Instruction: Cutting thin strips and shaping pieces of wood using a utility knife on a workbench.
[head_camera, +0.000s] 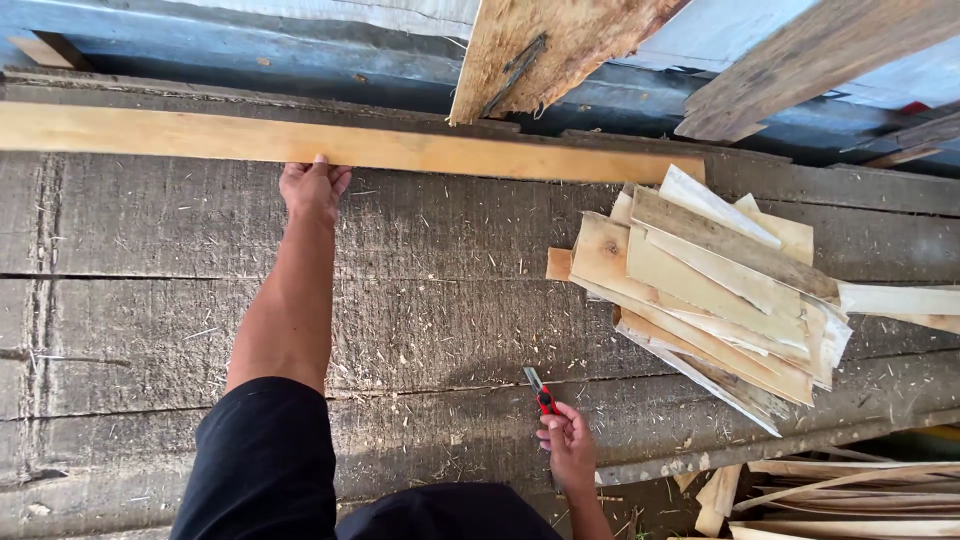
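Rough grey planks form the bench (150, 330). At eleven o'clock the left hand (314, 188) rests curled against a long pale board (420, 150). At six o'clock the right hand (567, 447) grips a red knife (541, 394). Offcuts (710, 290) pile at three o'clock.

Counter (150, 330) weathered grey, streaked with saw marks. Long plank (400, 148) pale yellow; stacked offcuts (710, 290) tan and cream. Utility knife (541, 395) red with grey blade; sleeve (262, 460) black.

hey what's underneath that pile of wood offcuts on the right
The pile of wood offcuts lies on the grey plank workbench, dusted with sawdust. The bench surface directly beneath is covered, so anything lying there cannot be seen.
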